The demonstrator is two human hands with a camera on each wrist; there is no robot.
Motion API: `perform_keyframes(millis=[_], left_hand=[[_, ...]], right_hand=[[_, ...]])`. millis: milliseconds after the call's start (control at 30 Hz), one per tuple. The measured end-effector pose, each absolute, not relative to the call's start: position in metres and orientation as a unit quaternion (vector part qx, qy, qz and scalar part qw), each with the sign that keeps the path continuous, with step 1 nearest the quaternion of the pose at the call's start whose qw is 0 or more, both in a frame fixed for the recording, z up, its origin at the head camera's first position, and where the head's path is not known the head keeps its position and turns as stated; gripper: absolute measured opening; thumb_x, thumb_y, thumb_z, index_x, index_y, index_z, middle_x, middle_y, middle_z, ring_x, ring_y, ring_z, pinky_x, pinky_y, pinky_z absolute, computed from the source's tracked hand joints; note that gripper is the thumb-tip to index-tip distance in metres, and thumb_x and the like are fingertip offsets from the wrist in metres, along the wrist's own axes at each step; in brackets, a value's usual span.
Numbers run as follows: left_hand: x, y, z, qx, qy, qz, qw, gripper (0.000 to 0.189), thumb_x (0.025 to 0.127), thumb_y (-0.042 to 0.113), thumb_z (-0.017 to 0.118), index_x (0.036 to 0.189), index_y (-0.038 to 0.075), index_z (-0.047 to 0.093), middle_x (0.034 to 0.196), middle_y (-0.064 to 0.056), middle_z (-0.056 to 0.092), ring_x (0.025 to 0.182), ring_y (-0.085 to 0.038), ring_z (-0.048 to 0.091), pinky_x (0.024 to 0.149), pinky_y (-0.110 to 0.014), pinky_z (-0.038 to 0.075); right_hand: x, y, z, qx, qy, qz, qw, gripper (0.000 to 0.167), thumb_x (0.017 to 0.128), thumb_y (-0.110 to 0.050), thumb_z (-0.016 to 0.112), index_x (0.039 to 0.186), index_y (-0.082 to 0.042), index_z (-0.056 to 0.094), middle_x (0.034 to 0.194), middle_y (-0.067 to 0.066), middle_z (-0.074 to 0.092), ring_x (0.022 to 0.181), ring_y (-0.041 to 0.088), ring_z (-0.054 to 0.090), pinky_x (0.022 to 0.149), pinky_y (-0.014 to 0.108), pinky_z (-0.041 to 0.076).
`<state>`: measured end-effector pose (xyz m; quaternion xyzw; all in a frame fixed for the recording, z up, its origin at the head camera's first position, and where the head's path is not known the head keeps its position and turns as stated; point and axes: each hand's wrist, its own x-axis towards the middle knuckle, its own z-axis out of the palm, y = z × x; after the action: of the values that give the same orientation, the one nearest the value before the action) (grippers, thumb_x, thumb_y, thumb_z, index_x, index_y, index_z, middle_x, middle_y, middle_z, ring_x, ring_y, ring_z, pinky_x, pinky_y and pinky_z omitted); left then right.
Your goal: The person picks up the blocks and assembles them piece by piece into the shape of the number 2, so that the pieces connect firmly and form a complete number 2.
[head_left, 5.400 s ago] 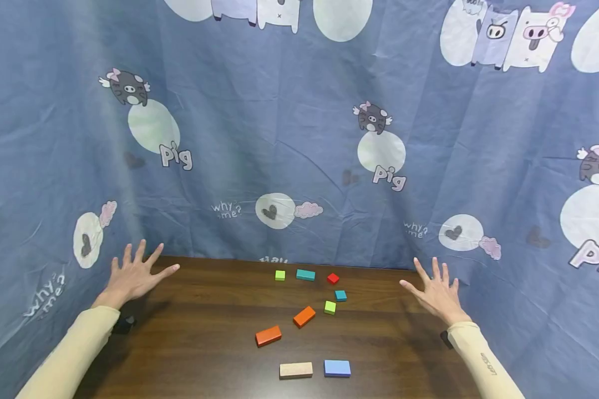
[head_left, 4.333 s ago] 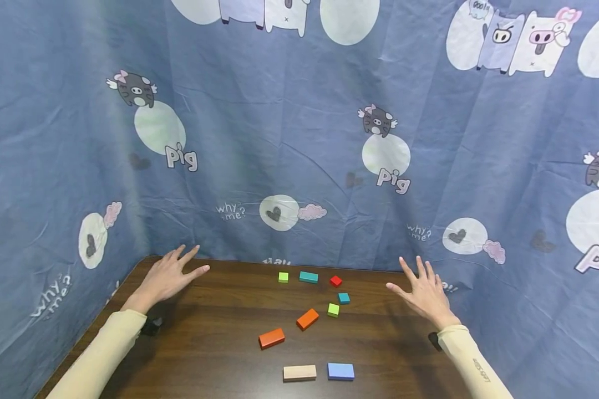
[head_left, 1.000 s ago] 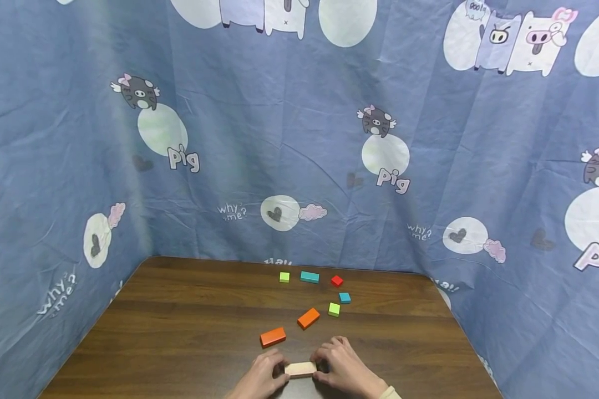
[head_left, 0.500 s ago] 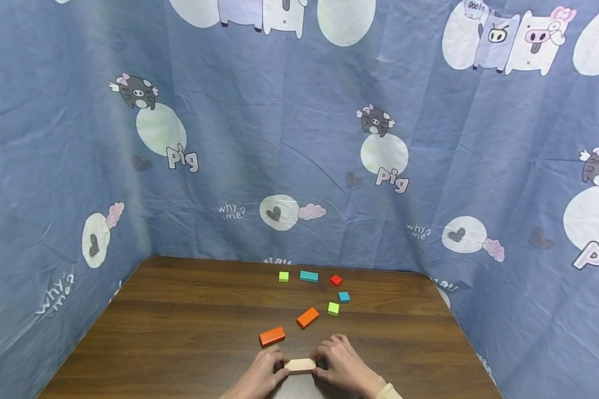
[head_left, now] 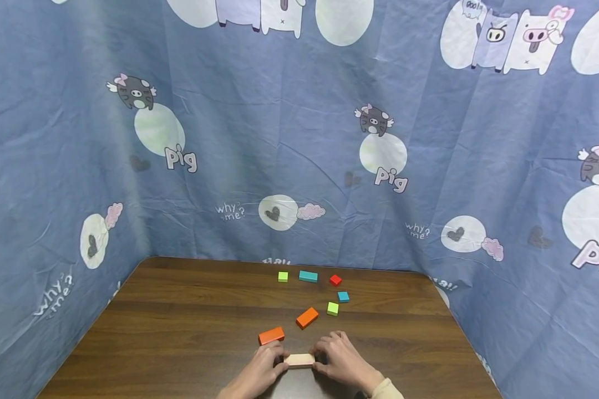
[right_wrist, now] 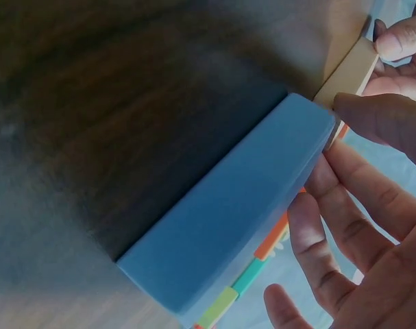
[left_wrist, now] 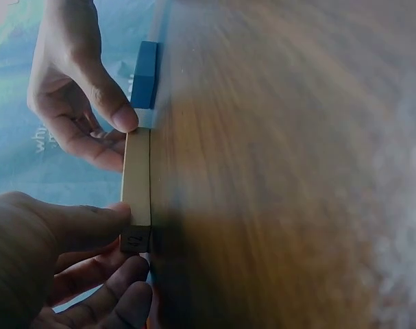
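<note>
A plain light-wood block (head_left: 299, 361) lies lengthwise between my two hands near the front of the table. My left hand (head_left: 259, 370) pinches its left end between thumb and fingers. At the right end, my right hand (head_left: 343, 360) holds it the same way. The left wrist view shows a small dark marking on the end face by the left hand. A blue block (right_wrist: 228, 205) lies beside the right hand's fingers, looming large in the right wrist view; in the head view that hand hides it. Just beyond the left fingers is an orange-red block (head_left: 272, 336).
Farther back on the brown wooden table (head_left: 179, 316) lie another orange block (head_left: 306, 317), two lime cubes (head_left: 333, 308), two teal blocks (head_left: 308, 276) and a small red block (head_left: 335, 280). A blue printed curtain (head_left: 279, 138) hangs behind and at both sides.
Both hands came in from wide apart, fingers spread, and took hold of the wooden block's ends. Over the last second they moved it slightly away from me, towards the orange-red block.
</note>
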<state>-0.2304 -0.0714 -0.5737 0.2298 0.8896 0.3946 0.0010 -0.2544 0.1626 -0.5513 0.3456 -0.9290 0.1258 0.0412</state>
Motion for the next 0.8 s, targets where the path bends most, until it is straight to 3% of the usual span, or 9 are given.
perform_keyframes(millis=[267, 800], left_hand=[[-0.2324, -0.0719, -0.5737, 0.243, 0.887, 0.392, -0.027, 0.017, 0.083, 0.008, 0.072, 0.097, -0.001, 0.071, 0.087, 0.0, 0.062, 0.074, -0.002, 0.051, 0.063, -0.022, 0.043], [-0.2364, -0.0707, -0.5746, 0.24, 0.891, 0.384, -0.03, 0.017, 0.082, 0.008, 0.072, 0.097, -0.001, 0.07, 0.089, -0.001, 0.062, 0.075, -0.004, 0.051, 0.063, -0.023, 0.043]], right_hand=[[-0.2582, 0.1626, -0.5514, 0.35, -0.926, 0.122, 0.064, 0.018, 0.078, -0.031, 0.078, 0.094, -0.025, 0.071, 0.086, -0.018, 0.064, 0.082, 0.001, 0.05, 0.086, 0.044, 0.041], [-0.2602, 0.1632, -0.5515, 0.341, -0.929, 0.133, 0.052, 0.016, 0.08, -0.03, 0.077, 0.094, -0.024, 0.07, 0.087, -0.017, 0.065, 0.083, 0.002, 0.051, 0.089, 0.047, 0.04]])
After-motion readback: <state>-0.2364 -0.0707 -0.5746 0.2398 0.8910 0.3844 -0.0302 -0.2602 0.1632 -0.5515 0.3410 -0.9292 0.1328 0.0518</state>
